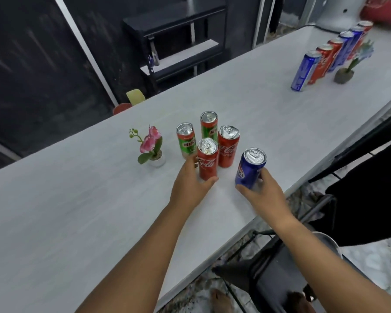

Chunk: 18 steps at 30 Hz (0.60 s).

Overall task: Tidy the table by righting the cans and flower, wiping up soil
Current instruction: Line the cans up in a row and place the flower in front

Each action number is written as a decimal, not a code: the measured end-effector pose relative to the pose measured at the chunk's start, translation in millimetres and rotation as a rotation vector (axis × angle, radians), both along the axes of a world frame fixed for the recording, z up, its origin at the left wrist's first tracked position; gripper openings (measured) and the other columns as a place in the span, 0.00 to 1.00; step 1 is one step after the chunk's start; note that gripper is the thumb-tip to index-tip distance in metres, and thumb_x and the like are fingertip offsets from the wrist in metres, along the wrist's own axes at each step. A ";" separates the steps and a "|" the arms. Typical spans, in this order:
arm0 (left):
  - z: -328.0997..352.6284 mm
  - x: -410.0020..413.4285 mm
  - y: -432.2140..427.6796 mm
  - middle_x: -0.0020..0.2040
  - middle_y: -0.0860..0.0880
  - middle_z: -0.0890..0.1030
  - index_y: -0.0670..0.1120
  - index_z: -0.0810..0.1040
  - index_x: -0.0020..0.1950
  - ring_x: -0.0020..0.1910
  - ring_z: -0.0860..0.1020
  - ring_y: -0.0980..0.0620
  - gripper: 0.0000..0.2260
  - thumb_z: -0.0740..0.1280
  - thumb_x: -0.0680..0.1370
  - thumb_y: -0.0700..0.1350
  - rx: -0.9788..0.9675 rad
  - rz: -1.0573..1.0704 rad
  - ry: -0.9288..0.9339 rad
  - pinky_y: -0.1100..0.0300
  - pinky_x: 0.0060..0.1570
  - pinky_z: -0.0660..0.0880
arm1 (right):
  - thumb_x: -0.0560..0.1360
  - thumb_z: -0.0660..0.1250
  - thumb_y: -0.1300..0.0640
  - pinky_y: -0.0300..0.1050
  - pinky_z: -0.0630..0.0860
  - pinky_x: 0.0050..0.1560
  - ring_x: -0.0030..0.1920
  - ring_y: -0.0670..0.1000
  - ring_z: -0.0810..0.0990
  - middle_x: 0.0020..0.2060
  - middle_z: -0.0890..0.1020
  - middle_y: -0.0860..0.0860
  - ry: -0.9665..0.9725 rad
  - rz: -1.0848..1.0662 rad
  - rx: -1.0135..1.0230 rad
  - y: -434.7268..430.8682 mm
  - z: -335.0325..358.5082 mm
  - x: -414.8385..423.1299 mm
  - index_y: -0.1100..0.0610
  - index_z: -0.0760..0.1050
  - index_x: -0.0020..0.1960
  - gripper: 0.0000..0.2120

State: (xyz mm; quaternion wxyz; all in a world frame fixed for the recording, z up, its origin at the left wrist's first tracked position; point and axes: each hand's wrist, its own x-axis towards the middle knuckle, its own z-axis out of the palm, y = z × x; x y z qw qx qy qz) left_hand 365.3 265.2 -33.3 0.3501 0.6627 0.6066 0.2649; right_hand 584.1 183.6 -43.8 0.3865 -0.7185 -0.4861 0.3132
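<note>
We record one long white table [77, 211], on which everything stands. We take the pink flower [152, 143], upright in its white pot, as our reference mark. Behind the flower, past the table's far edge, stands one black shelf unit [178, 41].

Two bare forearms reach in from the near edge toward the cans just right of the flower. The left hand [191, 179] is wrapped round the near red can [208, 162], with the fingers on the side facing the flower and the thumb across the foot of the can on the other side. The right hand [261, 190], further right of the flower, clasps the blue can [250, 168] low down, thumb on one side and fingers on the other. The hand hides the base of this can, so we cannot tell whether it rests on the table.

Count beside the flower: five cans, all top up.
- Two green: the first green can [185, 141] is nearest the flower, and the second green can [209, 126] is behind it.
- Two red: the far red can [228, 147] stands just beside the gripped one.
- One blue.

Well apart from the flower, toward the far right end, is a row of cans [321, 62]. We make out about six, red and blue, all blurred. One second flower [344, 73] in a grey pot stands beside them.
</note>
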 end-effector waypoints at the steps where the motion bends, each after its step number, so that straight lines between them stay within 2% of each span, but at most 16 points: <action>1: -0.6 1.1 1.6 0.79 0.55 0.77 0.59 0.64 0.82 0.75 0.77 0.52 0.42 0.82 0.74 0.58 -0.006 -0.006 -0.040 0.58 0.67 0.74 | 0.72 0.81 0.46 0.36 0.73 0.47 0.54 0.35 0.81 0.53 0.83 0.34 -0.009 -0.013 0.006 3.1 -0.9 0.2 0.38 0.75 0.60 0.22; 5: -1.5 -3.3 -1.3 0.74 0.56 0.80 0.58 0.70 0.80 0.67 0.78 0.58 0.37 0.83 0.75 0.55 -0.011 0.027 -0.151 0.61 0.62 0.77 | 0.70 0.82 0.46 0.37 0.73 0.47 0.52 0.33 0.80 0.51 0.84 0.33 0.015 -0.038 0.010 8.2 -1.3 -2.2 0.37 0.77 0.57 0.20; 8: -3.4 -13.0 -10.4 0.74 0.56 0.80 0.57 0.72 0.77 0.68 0.80 0.54 0.35 0.83 0.74 0.56 -0.031 0.073 -0.146 0.64 0.58 0.74 | 0.68 0.83 0.45 0.38 0.74 0.48 0.52 0.36 0.81 0.50 0.85 0.35 0.028 -0.015 0.009 7.8 -2.5 -8.9 0.38 0.79 0.57 0.20; 13: -7.6 -57.8 -33.3 0.75 0.56 0.79 0.58 0.71 0.76 0.71 0.79 0.54 0.35 0.83 0.73 0.59 -0.053 0.188 -0.124 0.60 0.63 0.76 | 0.68 0.84 0.43 0.32 0.73 0.49 0.56 0.34 0.80 0.54 0.84 0.32 0.025 0.088 0.012 6.1 -2.2 -46.9 0.40 0.79 0.63 0.26; 18: -6.9 -121.9 -59.9 0.72 0.58 0.79 0.58 0.72 0.73 0.66 0.79 0.56 0.34 0.83 0.72 0.60 -0.039 0.315 -0.143 0.63 0.59 0.76 | 0.66 0.81 0.36 0.31 0.72 0.49 0.55 0.26 0.77 0.52 0.82 0.25 -0.007 0.233 0.046 9.0 1.0 -107.0 0.30 0.75 0.58 0.25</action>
